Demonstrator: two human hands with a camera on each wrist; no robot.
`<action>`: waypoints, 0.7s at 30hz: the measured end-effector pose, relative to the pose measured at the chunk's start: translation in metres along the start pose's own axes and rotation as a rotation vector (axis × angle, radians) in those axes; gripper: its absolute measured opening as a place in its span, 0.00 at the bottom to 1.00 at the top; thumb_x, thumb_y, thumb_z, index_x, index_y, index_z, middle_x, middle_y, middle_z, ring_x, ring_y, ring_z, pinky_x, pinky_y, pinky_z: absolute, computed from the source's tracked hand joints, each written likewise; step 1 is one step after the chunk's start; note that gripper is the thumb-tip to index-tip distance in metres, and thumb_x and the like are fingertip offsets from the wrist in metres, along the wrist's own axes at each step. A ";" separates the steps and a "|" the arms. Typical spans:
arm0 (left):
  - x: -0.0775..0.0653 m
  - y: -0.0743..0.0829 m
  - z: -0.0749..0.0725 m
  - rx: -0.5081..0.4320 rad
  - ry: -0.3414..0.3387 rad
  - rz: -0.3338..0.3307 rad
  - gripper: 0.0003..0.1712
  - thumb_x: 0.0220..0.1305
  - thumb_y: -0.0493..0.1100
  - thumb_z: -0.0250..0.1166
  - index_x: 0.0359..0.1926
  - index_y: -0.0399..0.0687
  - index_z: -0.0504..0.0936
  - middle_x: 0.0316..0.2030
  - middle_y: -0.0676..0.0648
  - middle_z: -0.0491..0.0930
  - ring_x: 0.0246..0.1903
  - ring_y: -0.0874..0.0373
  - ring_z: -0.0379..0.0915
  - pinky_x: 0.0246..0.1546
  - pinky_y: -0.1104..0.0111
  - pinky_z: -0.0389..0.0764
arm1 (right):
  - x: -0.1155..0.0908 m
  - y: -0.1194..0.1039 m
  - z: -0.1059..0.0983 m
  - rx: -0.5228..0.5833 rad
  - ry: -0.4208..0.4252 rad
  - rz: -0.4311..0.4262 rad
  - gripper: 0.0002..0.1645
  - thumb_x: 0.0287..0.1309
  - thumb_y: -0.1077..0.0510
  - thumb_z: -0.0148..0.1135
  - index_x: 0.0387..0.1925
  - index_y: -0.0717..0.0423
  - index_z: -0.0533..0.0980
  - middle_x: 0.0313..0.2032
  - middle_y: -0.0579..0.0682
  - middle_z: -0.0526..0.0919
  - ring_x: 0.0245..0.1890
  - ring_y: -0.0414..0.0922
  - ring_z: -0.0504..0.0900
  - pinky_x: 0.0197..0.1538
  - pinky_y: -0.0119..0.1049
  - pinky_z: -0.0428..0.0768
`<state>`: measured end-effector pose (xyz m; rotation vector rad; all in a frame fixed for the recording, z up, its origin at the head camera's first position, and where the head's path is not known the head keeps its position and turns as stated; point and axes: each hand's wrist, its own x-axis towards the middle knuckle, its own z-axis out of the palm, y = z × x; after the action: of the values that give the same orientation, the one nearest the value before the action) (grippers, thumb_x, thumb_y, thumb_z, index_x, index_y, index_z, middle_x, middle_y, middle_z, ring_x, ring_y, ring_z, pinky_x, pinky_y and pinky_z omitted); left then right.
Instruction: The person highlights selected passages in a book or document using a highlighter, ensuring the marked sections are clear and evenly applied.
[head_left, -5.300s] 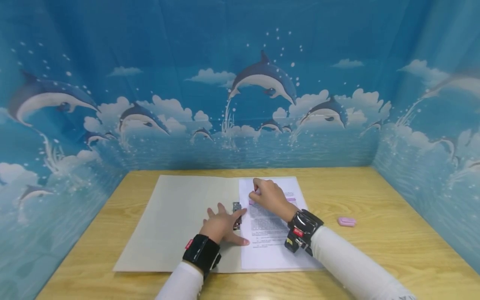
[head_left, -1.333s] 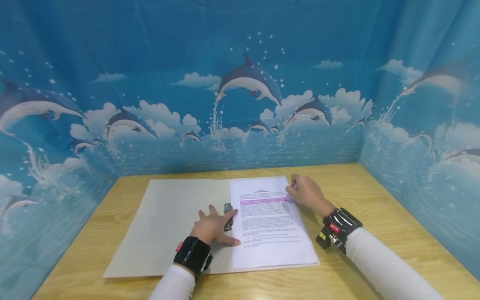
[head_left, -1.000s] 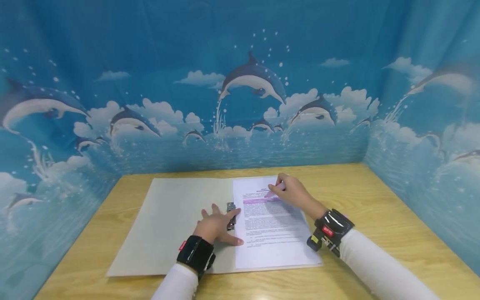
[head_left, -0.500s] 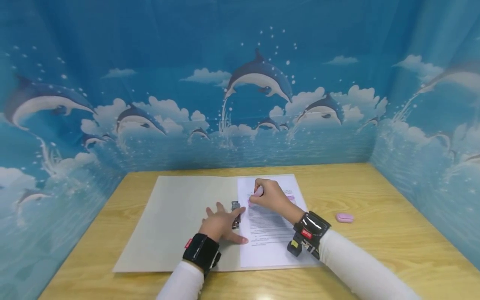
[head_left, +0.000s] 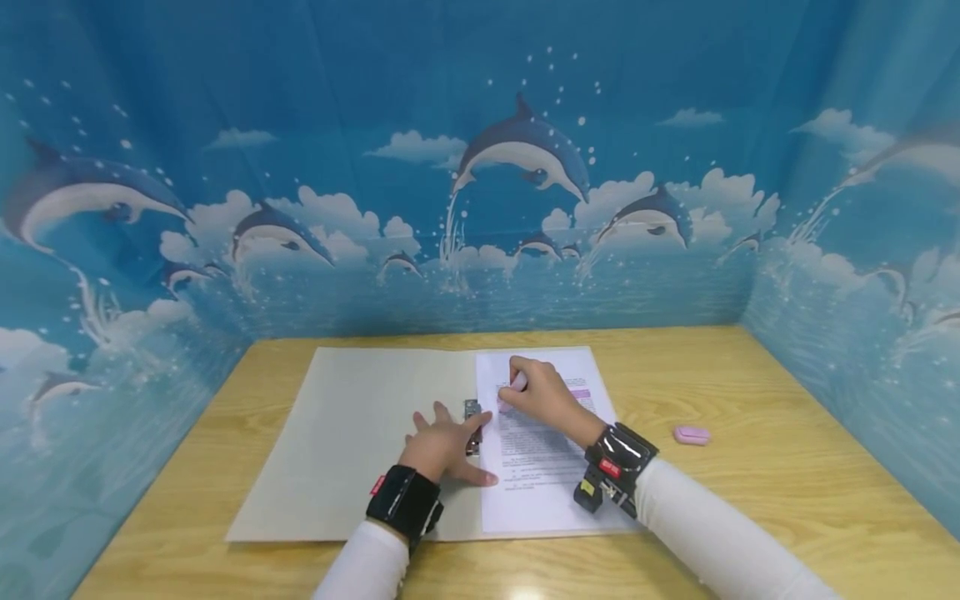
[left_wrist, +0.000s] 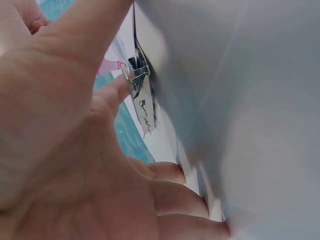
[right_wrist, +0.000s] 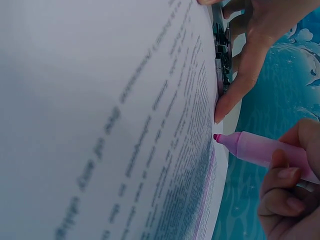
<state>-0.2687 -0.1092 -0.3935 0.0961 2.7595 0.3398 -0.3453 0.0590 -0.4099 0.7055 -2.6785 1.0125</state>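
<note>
My right hand (head_left: 543,392) grips a pink highlighter (right_wrist: 265,150) over the printed sheet (head_left: 551,510). In the right wrist view its uncapped tip is right at the left end of the text lines, close to a purple highlighted stripe (right_wrist: 204,200). My left hand (head_left: 438,450) lies with fingers spread across the open folder (head_left: 352,433). Its thumb and index fingertips reach the sheet's left edge, on either side of the metal clip (head_left: 472,408). In the head view the right hand hides part of the stripe and the pen's tip.
A pink pen cap (head_left: 692,435) lies on the wooden table (head_left: 757,500), right of the folder. Blue dolphin-print curtains (head_left: 360,292) enclose the table at the back and both sides. A black camera band (head_left: 621,458) on the right wrist overhangs the sheet.
From the sheet's right edge 1.3 seconds ago, the right hand has swept left with the highlighter to the start of the lines, and has stayed there since half a second ago. The left hand keeps its place.
</note>
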 end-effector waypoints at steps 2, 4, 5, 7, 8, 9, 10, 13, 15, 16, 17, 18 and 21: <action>0.001 0.000 0.001 0.002 -0.002 -0.002 0.58 0.31 0.69 0.71 0.68 0.70 0.60 0.70 0.24 0.46 0.63 0.20 0.40 0.58 0.31 0.60 | 0.000 0.000 0.000 0.006 -0.004 -0.005 0.09 0.44 0.62 0.62 0.21 0.54 0.68 0.15 0.46 0.74 0.13 0.35 0.71 0.17 0.28 0.69; 0.002 -0.001 0.001 0.001 -0.003 -0.003 0.58 0.31 0.69 0.71 0.68 0.70 0.60 0.70 0.25 0.46 0.64 0.20 0.40 0.58 0.31 0.59 | 0.000 0.000 0.001 0.009 -0.006 -0.009 0.09 0.44 0.62 0.62 0.21 0.54 0.68 0.14 0.47 0.74 0.13 0.35 0.71 0.17 0.28 0.70; 0.002 -0.001 0.002 0.000 -0.003 -0.003 0.58 0.31 0.69 0.71 0.68 0.71 0.59 0.70 0.25 0.46 0.64 0.20 0.40 0.59 0.31 0.59 | 0.000 0.000 0.001 0.010 -0.008 -0.011 0.09 0.44 0.62 0.62 0.21 0.55 0.68 0.15 0.46 0.74 0.13 0.35 0.71 0.17 0.28 0.70; 0.002 -0.001 0.002 -0.001 -0.003 -0.002 0.58 0.31 0.69 0.71 0.68 0.71 0.59 0.70 0.25 0.46 0.64 0.20 0.39 0.59 0.31 0.59 | 0.000 0.000 0.002 0.010 -0.012 -0.010 0.09 0.43 0.62 0.61 0.21 0.55 0.68 0.15 0.46 0.74 0.13 0.35 0.71 0.17 0.28 0.69; 0.001 -0.001 0.002 -0.001 -0.003 -0.001 0.58 0.31 0.69 0.71 0.68 0.71 0.59 0.70 0.25 0.46 0.64 0.20 0.40 0.59 0.31 0.59 | 0.000 0.000 0.002 0.007 -0.014 -0.009 0.09 0.43 0.62 0.61 0.21 0.54 0.68 0.15 0.46 0.73 0.13 0.35 0.71 0.17 0.28 0.69; 0.001 -0.001 0.001 0.000 -0.002 0.000 0.58 0.31 0.69 0.71 0.68 0.70 0.59 0.70 0.25 0.46 0.64 0.20 0.40 0.59 0.31 0.59 | 0.000 -0.001 0.002 0.006 -0.017 -0.007 0.09 0.43 0.62 0.61 0.21 0.55 0.68 0.15 0.46 0.73 0.14 0.35 0.71 0.17 0.28 0.69; 0.001 -0.001 0.001 0.002 -0.001 0.001 0.58 0.31 0.69 0.71 0.68 0.70 0.59 0.70 0.24 0.46 0.64 0.20 0.40 0.59 0.31 0.59 | 0.000 -0.001 0.002 0.003 -0.022 -0.005 0.09 0.43 0.62 0.61 0.21 0.54 0.68 0.15 0.46 0.74 0.14 0.35 0.71 0.17 0.28 0.68; 0.000 -0.001 0.001 0.002 0.004 0.004 0.58 0.31 0.69 0.71 0.68 0.69 0.60 0.70 0.24 0.46 0.63 0.20 0.40 0.58 0.31 0.60 | 0.001 -0.002 0.002 -0.004 -0.037 0.017 0.09 0.43 0.61 0.62 0.21 0.54 0.68 0.15 0.46 0.74 0.13 0.35 0.70 0.17 0.28 0.67; 0.000 -0.001 0.001 0.004 0.007 0.006 0.58 0.31 0.70 0.71 0.68 0.69 0.60 0.69 0.24 0.47 0.63 0.20 0.40 0.58 0.30 0.60 | 0.001 -0.002 0.002 -0.005 -0.042 0.033 0.09 0.43 0.61 0.62 0.21 0.54 0.68 0.15 0.45 0.75 0.13 0.35 0.70 0.16 0.28 0.67; 0.000 -0.001 0.001 0.004 0.008 0.008 0.58 0.31 0.70 0.71 0.68 0.69 0.60 0.69 0.24 0.47 0.63 0.19 0.41 0.57 0.30 0.60 | 0.001 -0.002 0.002 -0.007 -0.042 0.040 0.09 0.43 0.61 0.62 0.21 0.54 0.68 0.14 0.45 0.75 0.13 0.35 0.70 0.16 0.28 0.66; 0.000 -0.001 0.001 0.004 0.009 0.009 0.58 0.31 0.70 0.71 0.68 0.69 0.60 0.69 0.24 0.47 0.63 0.19 0.41 0.57 0.30 0.60 | 0.001 -0.003 0.002 -0.007 -0.041 0.047 0.09 0.43 0.61 0.62 0.21 0.54 0.68 0.14 0.45 0.74 0.12 0.36 0.69 0.16 0.28 0.66; 0.001 -0.001 0.001 0.006 0.009 0.009 0.58 0.30 0.70 0.71 0.68 0.69 0.60 0.69 0.24 0.47 0.63 0.19 0.41 0.57 0.30 0.60 | 0.001 -0.003 0.002 -0.006 -0.040 0.052 0.10 0.43 0.61 0.63 0.21 0.54 0.68 0.13 0.45 0.73 0.12 0.36 0.68 0.16 0.28 0.65; 0.002 -0.001 0.002 0.013 0.008 0.005 0.58 0.30 0.70 0.71 0.68 0.69 0.60 0.69 0.24 0.47 0.63 0.19 0.41 0.57 0.30 0.60 | 0.001 -0.004 0.002 -0.006 -0.032 0.057 0.11 0.43 0.61 0.63 0.20 0.55 0.67 0.13 0.45 0.70 0.12 0.37 0.66 0.16 0.29 0.64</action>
<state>-0.2697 -0.1098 -0.3965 0.1050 2.7702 0.3243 -0.3444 0.0548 -0.4087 0.6532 -2.7422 1.0153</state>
